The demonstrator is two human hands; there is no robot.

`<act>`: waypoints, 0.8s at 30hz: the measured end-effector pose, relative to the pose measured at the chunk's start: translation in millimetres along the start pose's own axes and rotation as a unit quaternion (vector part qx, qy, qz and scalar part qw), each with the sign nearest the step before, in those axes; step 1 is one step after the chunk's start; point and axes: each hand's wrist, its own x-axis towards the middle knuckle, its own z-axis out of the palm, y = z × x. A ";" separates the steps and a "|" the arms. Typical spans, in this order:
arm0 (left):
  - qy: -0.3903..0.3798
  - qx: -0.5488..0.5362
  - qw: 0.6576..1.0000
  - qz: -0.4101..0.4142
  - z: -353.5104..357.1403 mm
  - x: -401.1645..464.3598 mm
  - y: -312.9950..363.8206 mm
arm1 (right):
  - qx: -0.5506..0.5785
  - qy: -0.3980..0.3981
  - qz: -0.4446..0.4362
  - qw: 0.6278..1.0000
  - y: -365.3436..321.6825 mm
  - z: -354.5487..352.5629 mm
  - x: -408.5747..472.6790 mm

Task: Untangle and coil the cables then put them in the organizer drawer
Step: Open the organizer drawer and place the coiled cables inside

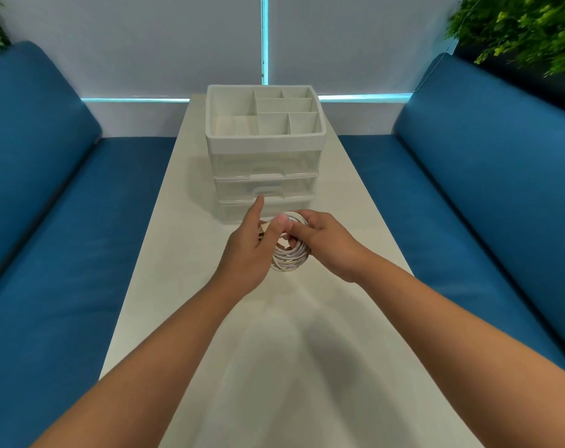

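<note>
White cable coil held above the tabletop before the organizer, right hand gripping its loops, left hand pinching the plug end; tuck that end in before opening a drawer.

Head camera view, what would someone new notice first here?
First, the two hands at centre: the right hand holds a coiled white cable while the left hand pinches its end. Just beyond stands a white plastic organizer with clear drawers, all shut, on a long white table. Blue cushioned benches flank both sides.
</note>
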 end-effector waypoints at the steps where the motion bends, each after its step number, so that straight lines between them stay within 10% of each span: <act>1: 0.032 0.014 0.999 0.018 1.5 0.4 -1.1 | -0.002 -0.005 -0.003 1.000 -2.1 0.8 0.1; 8: 0.094 0.057 0.992 0.067 6.9 5.4 -2.2 | -0.082 0.003 -0.004 0.997 -6.1 3.1 -1.7; 17: 0.072 0.141 0.985 0.072 15.5 3.9 -14.7 | -0.029 0.197 0.030 0.980 7.7 30.8 0.0; 24: -0.007 0.096 0.995 0.031 9.5 -8.4 -14.1 | -0.189 0.114 -0.014 0.975 11.2 10.1 6.2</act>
